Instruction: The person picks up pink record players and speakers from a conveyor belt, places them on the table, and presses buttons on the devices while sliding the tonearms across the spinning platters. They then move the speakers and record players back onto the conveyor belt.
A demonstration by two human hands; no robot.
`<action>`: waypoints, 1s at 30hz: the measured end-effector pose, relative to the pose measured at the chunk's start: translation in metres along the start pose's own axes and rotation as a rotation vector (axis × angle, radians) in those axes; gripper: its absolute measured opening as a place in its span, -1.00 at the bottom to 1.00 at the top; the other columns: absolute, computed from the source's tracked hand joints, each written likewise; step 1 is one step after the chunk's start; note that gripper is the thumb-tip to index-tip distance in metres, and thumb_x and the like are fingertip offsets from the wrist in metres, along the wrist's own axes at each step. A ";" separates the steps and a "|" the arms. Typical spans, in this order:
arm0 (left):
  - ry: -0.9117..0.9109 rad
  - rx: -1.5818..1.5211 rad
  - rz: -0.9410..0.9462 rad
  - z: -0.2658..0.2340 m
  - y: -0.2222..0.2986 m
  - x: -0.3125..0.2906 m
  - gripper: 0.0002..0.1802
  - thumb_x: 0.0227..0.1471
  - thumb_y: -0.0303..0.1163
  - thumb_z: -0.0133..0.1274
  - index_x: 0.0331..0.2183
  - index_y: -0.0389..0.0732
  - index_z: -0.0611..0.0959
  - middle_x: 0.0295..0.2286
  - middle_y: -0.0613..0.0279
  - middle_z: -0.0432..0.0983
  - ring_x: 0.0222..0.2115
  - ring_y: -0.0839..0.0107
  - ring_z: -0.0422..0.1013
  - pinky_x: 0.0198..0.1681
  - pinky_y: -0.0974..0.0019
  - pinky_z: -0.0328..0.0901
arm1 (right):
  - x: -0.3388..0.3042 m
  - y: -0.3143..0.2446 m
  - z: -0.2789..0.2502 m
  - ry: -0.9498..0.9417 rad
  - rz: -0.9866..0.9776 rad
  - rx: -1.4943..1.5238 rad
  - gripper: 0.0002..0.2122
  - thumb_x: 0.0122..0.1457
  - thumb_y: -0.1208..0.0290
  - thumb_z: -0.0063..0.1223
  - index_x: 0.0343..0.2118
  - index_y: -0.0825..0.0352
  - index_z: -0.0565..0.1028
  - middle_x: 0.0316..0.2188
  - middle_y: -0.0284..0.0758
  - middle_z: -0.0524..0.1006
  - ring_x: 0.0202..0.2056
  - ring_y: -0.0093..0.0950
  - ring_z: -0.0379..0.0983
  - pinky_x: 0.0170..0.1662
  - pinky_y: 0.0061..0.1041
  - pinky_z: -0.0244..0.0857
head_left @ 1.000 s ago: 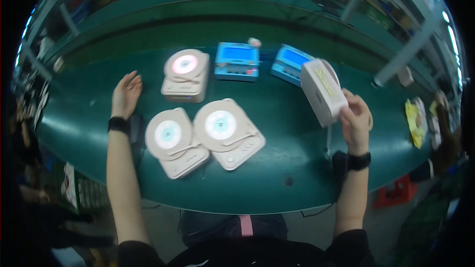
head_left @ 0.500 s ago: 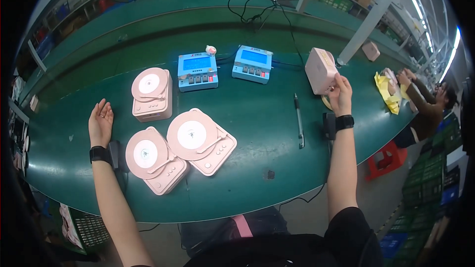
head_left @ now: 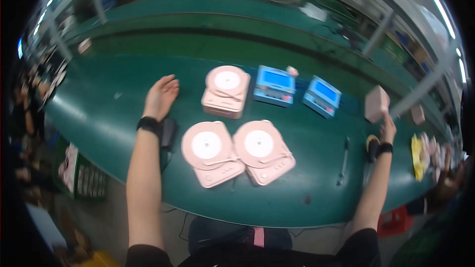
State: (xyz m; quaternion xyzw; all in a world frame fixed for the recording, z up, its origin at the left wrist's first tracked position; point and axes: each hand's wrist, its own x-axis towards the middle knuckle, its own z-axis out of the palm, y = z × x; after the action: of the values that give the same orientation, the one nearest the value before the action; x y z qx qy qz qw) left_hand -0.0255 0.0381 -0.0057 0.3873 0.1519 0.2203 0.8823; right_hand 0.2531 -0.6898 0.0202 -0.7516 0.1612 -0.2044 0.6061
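My left hand (head_left: 162, 96) hovers over the table, fingers slightly bent and apart, holding nothing. Closest to it is a pink toy-like record player (head_left: 227, 80) with a round white-centred disc on top. Two similar players, a left one (head_left: 207, 145) and a right one (head_left: 259, 143), lie side by side nearer to me. Far to the right, my right hand (head_left: 388, 129) has its fingers at the lower corner of another pink record player (head_left: 377, 104), which is on its side; motion blur softens the grip. Both wrists wear black bands.
Two blue devices with screens, one left (head_left: 275, 83) and one right (head_left: 322, 96), stand toward the back. A pen (head_left: 343, 162) lies right of centre, left of a tan ring (head_left: 372, 143). At right are a grey post (head_left: 425, 88), yellow wrapping (head_left: 419, 157) and a person.
My view has swung left, so the table's things appear farther right. My left hand's fingers are more bent. My right hand stays at the pink player.
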 end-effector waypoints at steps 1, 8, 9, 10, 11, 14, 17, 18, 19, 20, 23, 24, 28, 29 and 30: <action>0.006 -0.008 0.001 0.001 -0.001 0.000 -0.66 0.20 -0.32 -0.05 -0.09 -0.39 0.49 -0.30 0.10 0.51 -0.30 0.37 0.44 -0.16 0.36 0.39 | 0.007 0.001 -0.001 0.017 -0.017 -0.081 -0.66 0.03 0.04 0.28 -0.44 0.26 0.53 -0.65 -0.58 0.31 -0.64 -0.72 0.20 -0.61 -0.67 0.02; 0.073 -0.007 0.012 0.008 0.004 -0.011 -0.70 0.22 -0.32 -0.08 -0.13 -0.34 0.50 -0.32 0.12 0.50 -0.30 0.37 0.44 -0.17 0.36 0.40 | 0.102 0.050 0.030 -0.157 -0.123 0.188 -0.67 0.22 0.10 0.07 -0.38 0.36 0.49 -0.54 -0.35 0.51 -0.51 -0.56 0.41 -0.43 -0.54 0.27; 0.057 -0.017 0.001 0.010 0.002 -0.009 -0.71 0.22 -0.32 -0.08 -0.14 -0.34 0.51 -0.33 0.12 0.50 -0.31 0.37 0.44 -0.18 0.36 0.40 | 0.125 0.058 0.029 -0.254 -0.252 -0.028 -0.65 0.24 0.10 0.04 -0.31 0.39 0.48 -0.41 -0.27 0.51 -0.36 -0.48 0.42 -0.29 -0.45 0.28; 0.062 -0.029 0.011 0.010 0.002 -0.008 -0.71 0.22 -0.32 -0.08 -0.14 -0.34 0.51 -0.33 0.12 0.50 -0.31 0.37 0.44 -0.18 0.36 0.40 | 0.145 0.065 0.032 -0.346 -0.382 -0.247 -0.63 0.26 0.10 0.00 -0.24 0.42 0.48 -0.28 -0.19 0.52 -0.22 -0.40 0.43 -0.14 -0.35 0.28; 0.062 -0.023 0.008 0.011 0.002 -0.008 -0.70 0.23 -0.31 -0.09 -0.13 -0.34 0.50 -0.32 0.12 0.50 -0.30 0.37 0.44 -0.16 0.36 0.40 | 0.159 0.074 0.038 -0.434 -0.507 -0.468 -0.60 0.28 0.10 -0.04 -0.18 0.45 0.48 -0.15 -0.11 0.53 -0.08 -0.32 0.44 0.00 -0.26 0.29; 0.057 -0.018 -0.007 0.010 0.002 -0.007 -0.68 0.25 -0.29 -0.12 -0.11 -0.34 0.49 -0.31 0.12 0.49 -0.29 0.39 0.43 -0.14 0.36 0.40 | 0.178 0.113 0.050 -0.487 -0.817 -1.117 -0.57 0.27 0.09 -0.04 -0.06 0.43 0.43 0.06 -0.05 0.37 0.15 -0.24 0.20 0.19 -0.23 0.05; 0.057 -0.019 -0.001 0.012 0.002 -0.008 -0.72 0.23 -0.30 -0.11 -0.16 -0.31 0.49 -0.34 0.14 0.49 -0.31 0.39 0.43 -0.18 0.37 0.40 | 0.173 0.114 0.053 -0.558 -0.879 -1.421 -0.55 0.26 0.10 -0.04 0.03 0.40 0.40 0.20 -0.01 0.23 0.30 -0.22 0.01 0.30 -0.27 -0.11; 0.052 -0.022 -0.002 0.014 0.003 -0.007 -0.72 0.23 -0.30 -0.11 -0.16 -0.31 0.49 -0.34 0.14 0.49 -0.31 0.39 0.43 -0.18 0.37 0.40 | 0.166 0.108 0.055 -0.610 -0.802 -1.394 -0.56 0.26 0.12 -0.04 0.05 0.37 0.39 0.24 0.00 0.17 0.33 -0.23 -0.07 0.32 -0.32 -0.15; 0.055 -0.017 0.000 0.016 0.003 -0.006 -0.72 0.23 -0.30 -0.11 -0.16 -0.31 0.49 -0.34 0.14 0.49 -0.31 0.39 0.43 -0.18 0.37 0.40 | 0.160 0.100 0.055 -0.656 -0.725 -1.368 -0.57 0.25 0.14 -0.04 0.07 0.34 0.38 0.27 0.01 0.12 0.36 -0.24 -0.15 0.34 -0.37 -0.20; 0.059 -0.011 0.001 0.018 0.004 -0.006 -0.72 0.23 -0.30 -0.10 -0.16 -0.31 0.49 -0.35 0.14 0.49 -0.31 0.39 0.43 -0.19 0.37 0.40 | 0.152 0.088 0.052 -0.647 -0.722 -1.375 -0.57 0.25 0.14 -0.04 0.07 0.34 0.38 0.27 0.01 0.12 0.36 -0.24 -0.15 0.34 -0.37 -0.20; 0.069 -0.010 -0.005 0.014 0.001 -0.006 -0.71 0.24 -0.30 -0.11 -0.14 -0.32 0.49 -0.34 0.13 0.49 -0.31 0.39 0.43 -0.18 0.37 0.40 | 0.117 0.045 0.053 -0.603 -0.272 -0.862 -0.62 0.24 0.25 0.00 0.04 0.37 0.43 0.13 0.03 0.34 0.25 -0.21 0.15 0.22 -0.40 0.11; 0.073 -0.011 -0.005 0.014 0.001 -0.006 -0.70 0.24 -0.30 -0.12 -0.13 -0.33 0.49 -0.33 0.13 0.49 -0.30 0.39 0.43 -0.17 0.37 0.40 | 0.103 0.020 0.053 -0.596 -0.276 -0.867 -0.62 0.24 0.25 0.00 0.04 0.37 0.43 0.13 0.03 0.34 0.25 -0.21 0.15 0.22 -0.40 0.11; 0.071 -0.021 -0.009 0.011 0.001 -0.008 -0.69 0.25 -0.30 -0.12 -0.12 -0.33 0.49 -0.31 0.12 0.49 -0.29 0.39 0.43 -0.16 0.37 0.40 | 0.005 -0.084 0.054 -0.359 -0.475 -1.028 -0.70 0.25 0.33 0.02 -0.07 0.44 0.50 -0.06 -0.09 0.53 0.01 -0.31 0.45 0.04 -0.42 0.28; 0.066 -0.027 -0.010 0.012 0.001 -0.008 -0.69 0.24 -0.30 -0.11 -0.12 -0.33 0.49 -0.31 0.12 0.49 -0.29 0.39 0.43 -0.16 0.37 0.40 | -0.013 -0.096 0.051 -0.374 -0.645 -0.786 -0.72 0.23 0.35 0.03 -0.12 0.47 0.52 -0.16 -0.16 0.57 -0.11 -0.36 0.50 -0.03 -0.45 0.31; 0.068 -0.029 -0.007 0.011 0.002 -0.007 -0.69 0.24 -0.30 -0.11 -0.12 -0.33 0.49 -0.31 0.12 0.49 -0.29 0.39 0.43 -0.16 0.37 0.40 | -0.035 -0.104 0.052 -0.397 -0.799 -0.534 -0.75 0.22 0.37 0.05 -0.18 0.49 0.54 -0.27 -0.23 0.61 -0.23 -0.42 0.54 -0.11 -0.48 0.34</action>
State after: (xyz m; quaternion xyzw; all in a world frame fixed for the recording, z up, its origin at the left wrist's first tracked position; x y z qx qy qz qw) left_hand -0.0271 0.0290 0.0034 0.3661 0.1799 0.2322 0.8830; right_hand 0.2481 -0.6065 0.1083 -0.9072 -0.2097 -0.2253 0.2868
